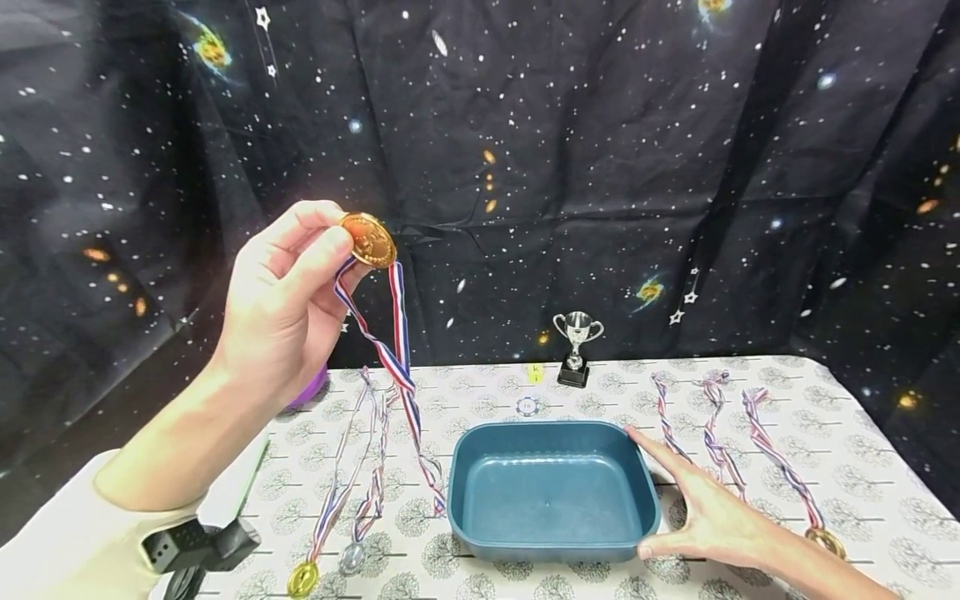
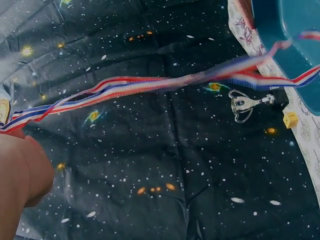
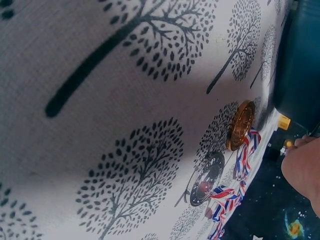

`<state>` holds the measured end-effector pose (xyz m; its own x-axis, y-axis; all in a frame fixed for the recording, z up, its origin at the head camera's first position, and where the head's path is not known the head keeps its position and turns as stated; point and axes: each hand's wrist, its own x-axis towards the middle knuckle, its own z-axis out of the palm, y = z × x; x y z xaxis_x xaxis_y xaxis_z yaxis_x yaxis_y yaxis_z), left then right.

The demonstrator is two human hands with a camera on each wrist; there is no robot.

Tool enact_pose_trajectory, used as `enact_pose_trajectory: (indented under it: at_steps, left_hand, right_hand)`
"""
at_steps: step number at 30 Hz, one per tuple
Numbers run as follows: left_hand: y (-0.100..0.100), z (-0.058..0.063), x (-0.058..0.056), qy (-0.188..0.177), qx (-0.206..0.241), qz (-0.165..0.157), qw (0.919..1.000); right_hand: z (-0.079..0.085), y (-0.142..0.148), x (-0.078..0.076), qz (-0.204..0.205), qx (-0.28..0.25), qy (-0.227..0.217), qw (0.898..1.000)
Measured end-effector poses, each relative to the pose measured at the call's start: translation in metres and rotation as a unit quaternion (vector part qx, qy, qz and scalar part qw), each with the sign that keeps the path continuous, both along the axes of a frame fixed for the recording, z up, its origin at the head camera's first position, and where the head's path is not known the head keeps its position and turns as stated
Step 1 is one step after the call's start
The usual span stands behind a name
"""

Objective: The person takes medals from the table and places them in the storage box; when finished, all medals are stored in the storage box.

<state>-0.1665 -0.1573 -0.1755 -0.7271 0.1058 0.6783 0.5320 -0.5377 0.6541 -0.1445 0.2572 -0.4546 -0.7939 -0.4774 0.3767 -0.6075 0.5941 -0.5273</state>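
Observation:
My left hand (image 1: 273, 304) is raised to the left and pinches a gold-coloured medal (image 1: 371, 242) between thumb and fingers. Its red, white and blue ribbon (image 1: 399, 362) hangs down to the left side of a teal plastic basin (image 1: 555, 552), which has nothing in it. At the basin's right side, my right hand (image 1: 708, 510) is spread, thumb near the front corner and a finger at the back corner. A gold medal (image 1: 303, 578) and a silver medal (image 1: 352, 557) lie left of the basin. Another gold-toned medal (image 1: 826, 542) lies beyond my right forearm.
A silver trophy cup (image 1: 577, 337) on a black base stands behind the basin, with a yellow cube (image 1: 535, 372) and a round chip (image 1: 527, 406) nearby. Beside my right hand, a bronze-toned medal (image 3: 241, 125) and a silver medal (image 3: 207, 179) lie on the tree-patterned cloth.

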Motion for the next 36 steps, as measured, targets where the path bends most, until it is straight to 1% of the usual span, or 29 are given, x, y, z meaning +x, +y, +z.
enact_pose_trajectory:
  at_steps: [6, 13, 18, 25, 30, 36]
  left_hand:
    - [0.004, 0.004, -0.001, 0.009, 0.002, 0.001, 1.0000]
    - [0.010, 0.004, 0.002, -0.009, -0.022, 0.018, 0.9996]
    - [0.011, 0.002, 0.003, -0.012, -0.033, 0.019, 0.9992]
    - [0.015, -0.006, 0.001, -0.016, -0.057, 0.014, 0.9981]
    - [0.016, -0.015, -0.002, -0.023, -0.076, -0.001, 0.9969]
    - [0.020, -0.030, 0.000, -0.045, -0.123, -0.011, 0.9914]
  right_hand:
    - [0.000, 0.000, 0.000, 0.003, -0.006, -0.008, 1.000]
    - [0.000, 0.001, 0.001, -0.012, -0.001, -0.012, 1.000]
    - [0.000, 0.000, 0.000, -0.009, 0.000, -0.013, 1.000]
    - [-0.002, 0.000, 0.000, -0.003, -0.005, -0.013, 1.000]
    - [-0.002, -0.001, 0.000, 0.000, -0.007, -0.011, 1.000]
    - [-0.002, 0.000, 0.000, 0.001, -0.012, -0.011, 1.000]
